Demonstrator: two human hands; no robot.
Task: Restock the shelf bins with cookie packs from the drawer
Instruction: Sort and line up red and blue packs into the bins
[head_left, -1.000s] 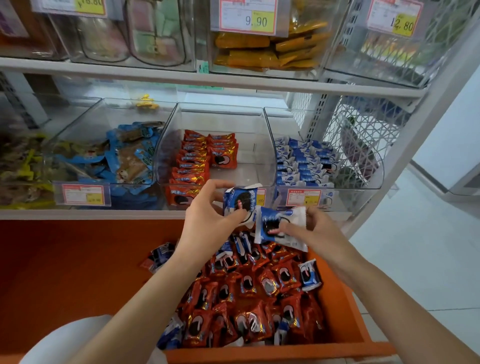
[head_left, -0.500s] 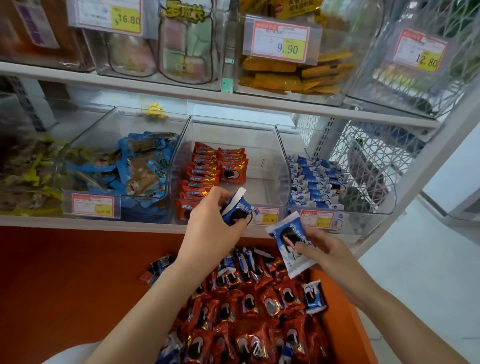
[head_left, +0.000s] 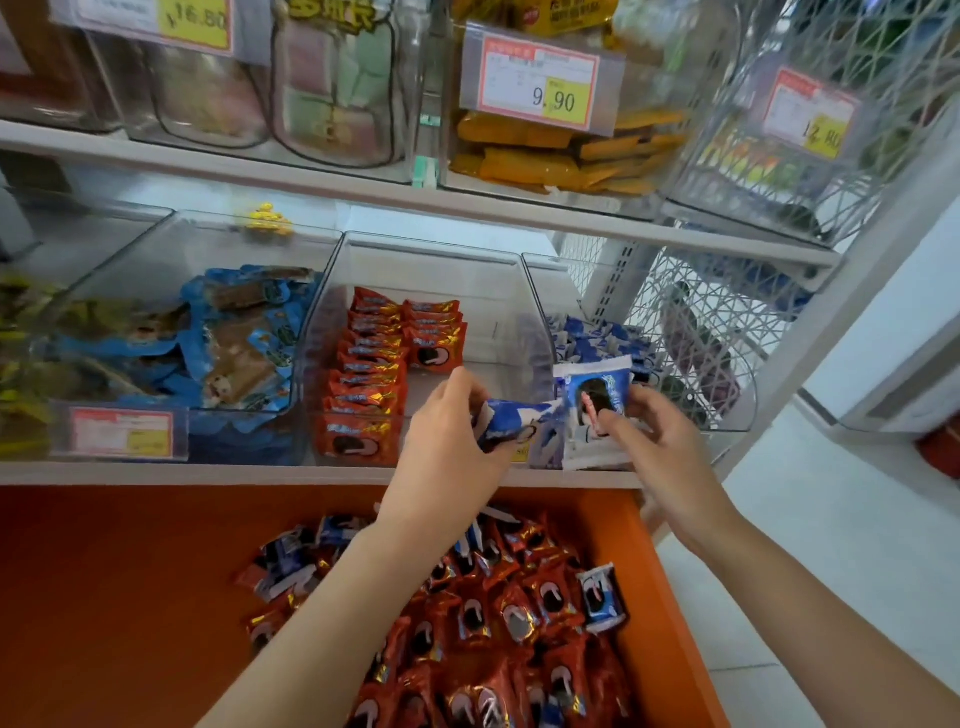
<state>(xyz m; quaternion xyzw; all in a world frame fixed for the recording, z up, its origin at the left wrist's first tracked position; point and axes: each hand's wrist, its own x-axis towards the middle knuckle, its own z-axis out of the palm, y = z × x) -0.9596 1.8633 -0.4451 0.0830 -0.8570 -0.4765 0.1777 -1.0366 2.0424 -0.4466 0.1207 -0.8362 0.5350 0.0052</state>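
Cookie packs (head_left: 493, 623) heaped at the right end of the orange drawer (head_left: 130, 597), mostly red, with a few blue ones mixed in. Lots of bare orange floor on the drawer's left side. White shelf edge (head_left: 208, 474) right above the drawer.

Left hand (head_left: 447, 452) up at the front edge of the middle bin (head_left: 483, 312), fingers curled round a blue pack (head_left: 511, 421) lying on its side. Right hand (head_left: 660, 447) just beside it, in front of the right bin (head_left: 727, 415), pinching a blue-and-white pack (head_left: 597, 410) held upright, thumb across a picture of a dark round cookie.

Inside the middle bin: red packs (head_left: 374, 374) standing in a long row along the left wall, a shorter row next to them, and open room in the right half. Inside the right bin: rows of blue packs (head_left: 597, 338), partly hidden behind the held pack. Left bin (head_left: 156, 244) piled with blue wrappers showing brown cookies.

Price tag (head_left: 540, 83) on the upper shelf marked "9.90" on yellow. Top-left tag (head_left: 192, 21) marked "16.80", cut off by the top edge. Top-right tag (head_left: 810, 119) blurry, looks like "12.80". Small tags on the lower bins and the words on the packs too blurred to read.
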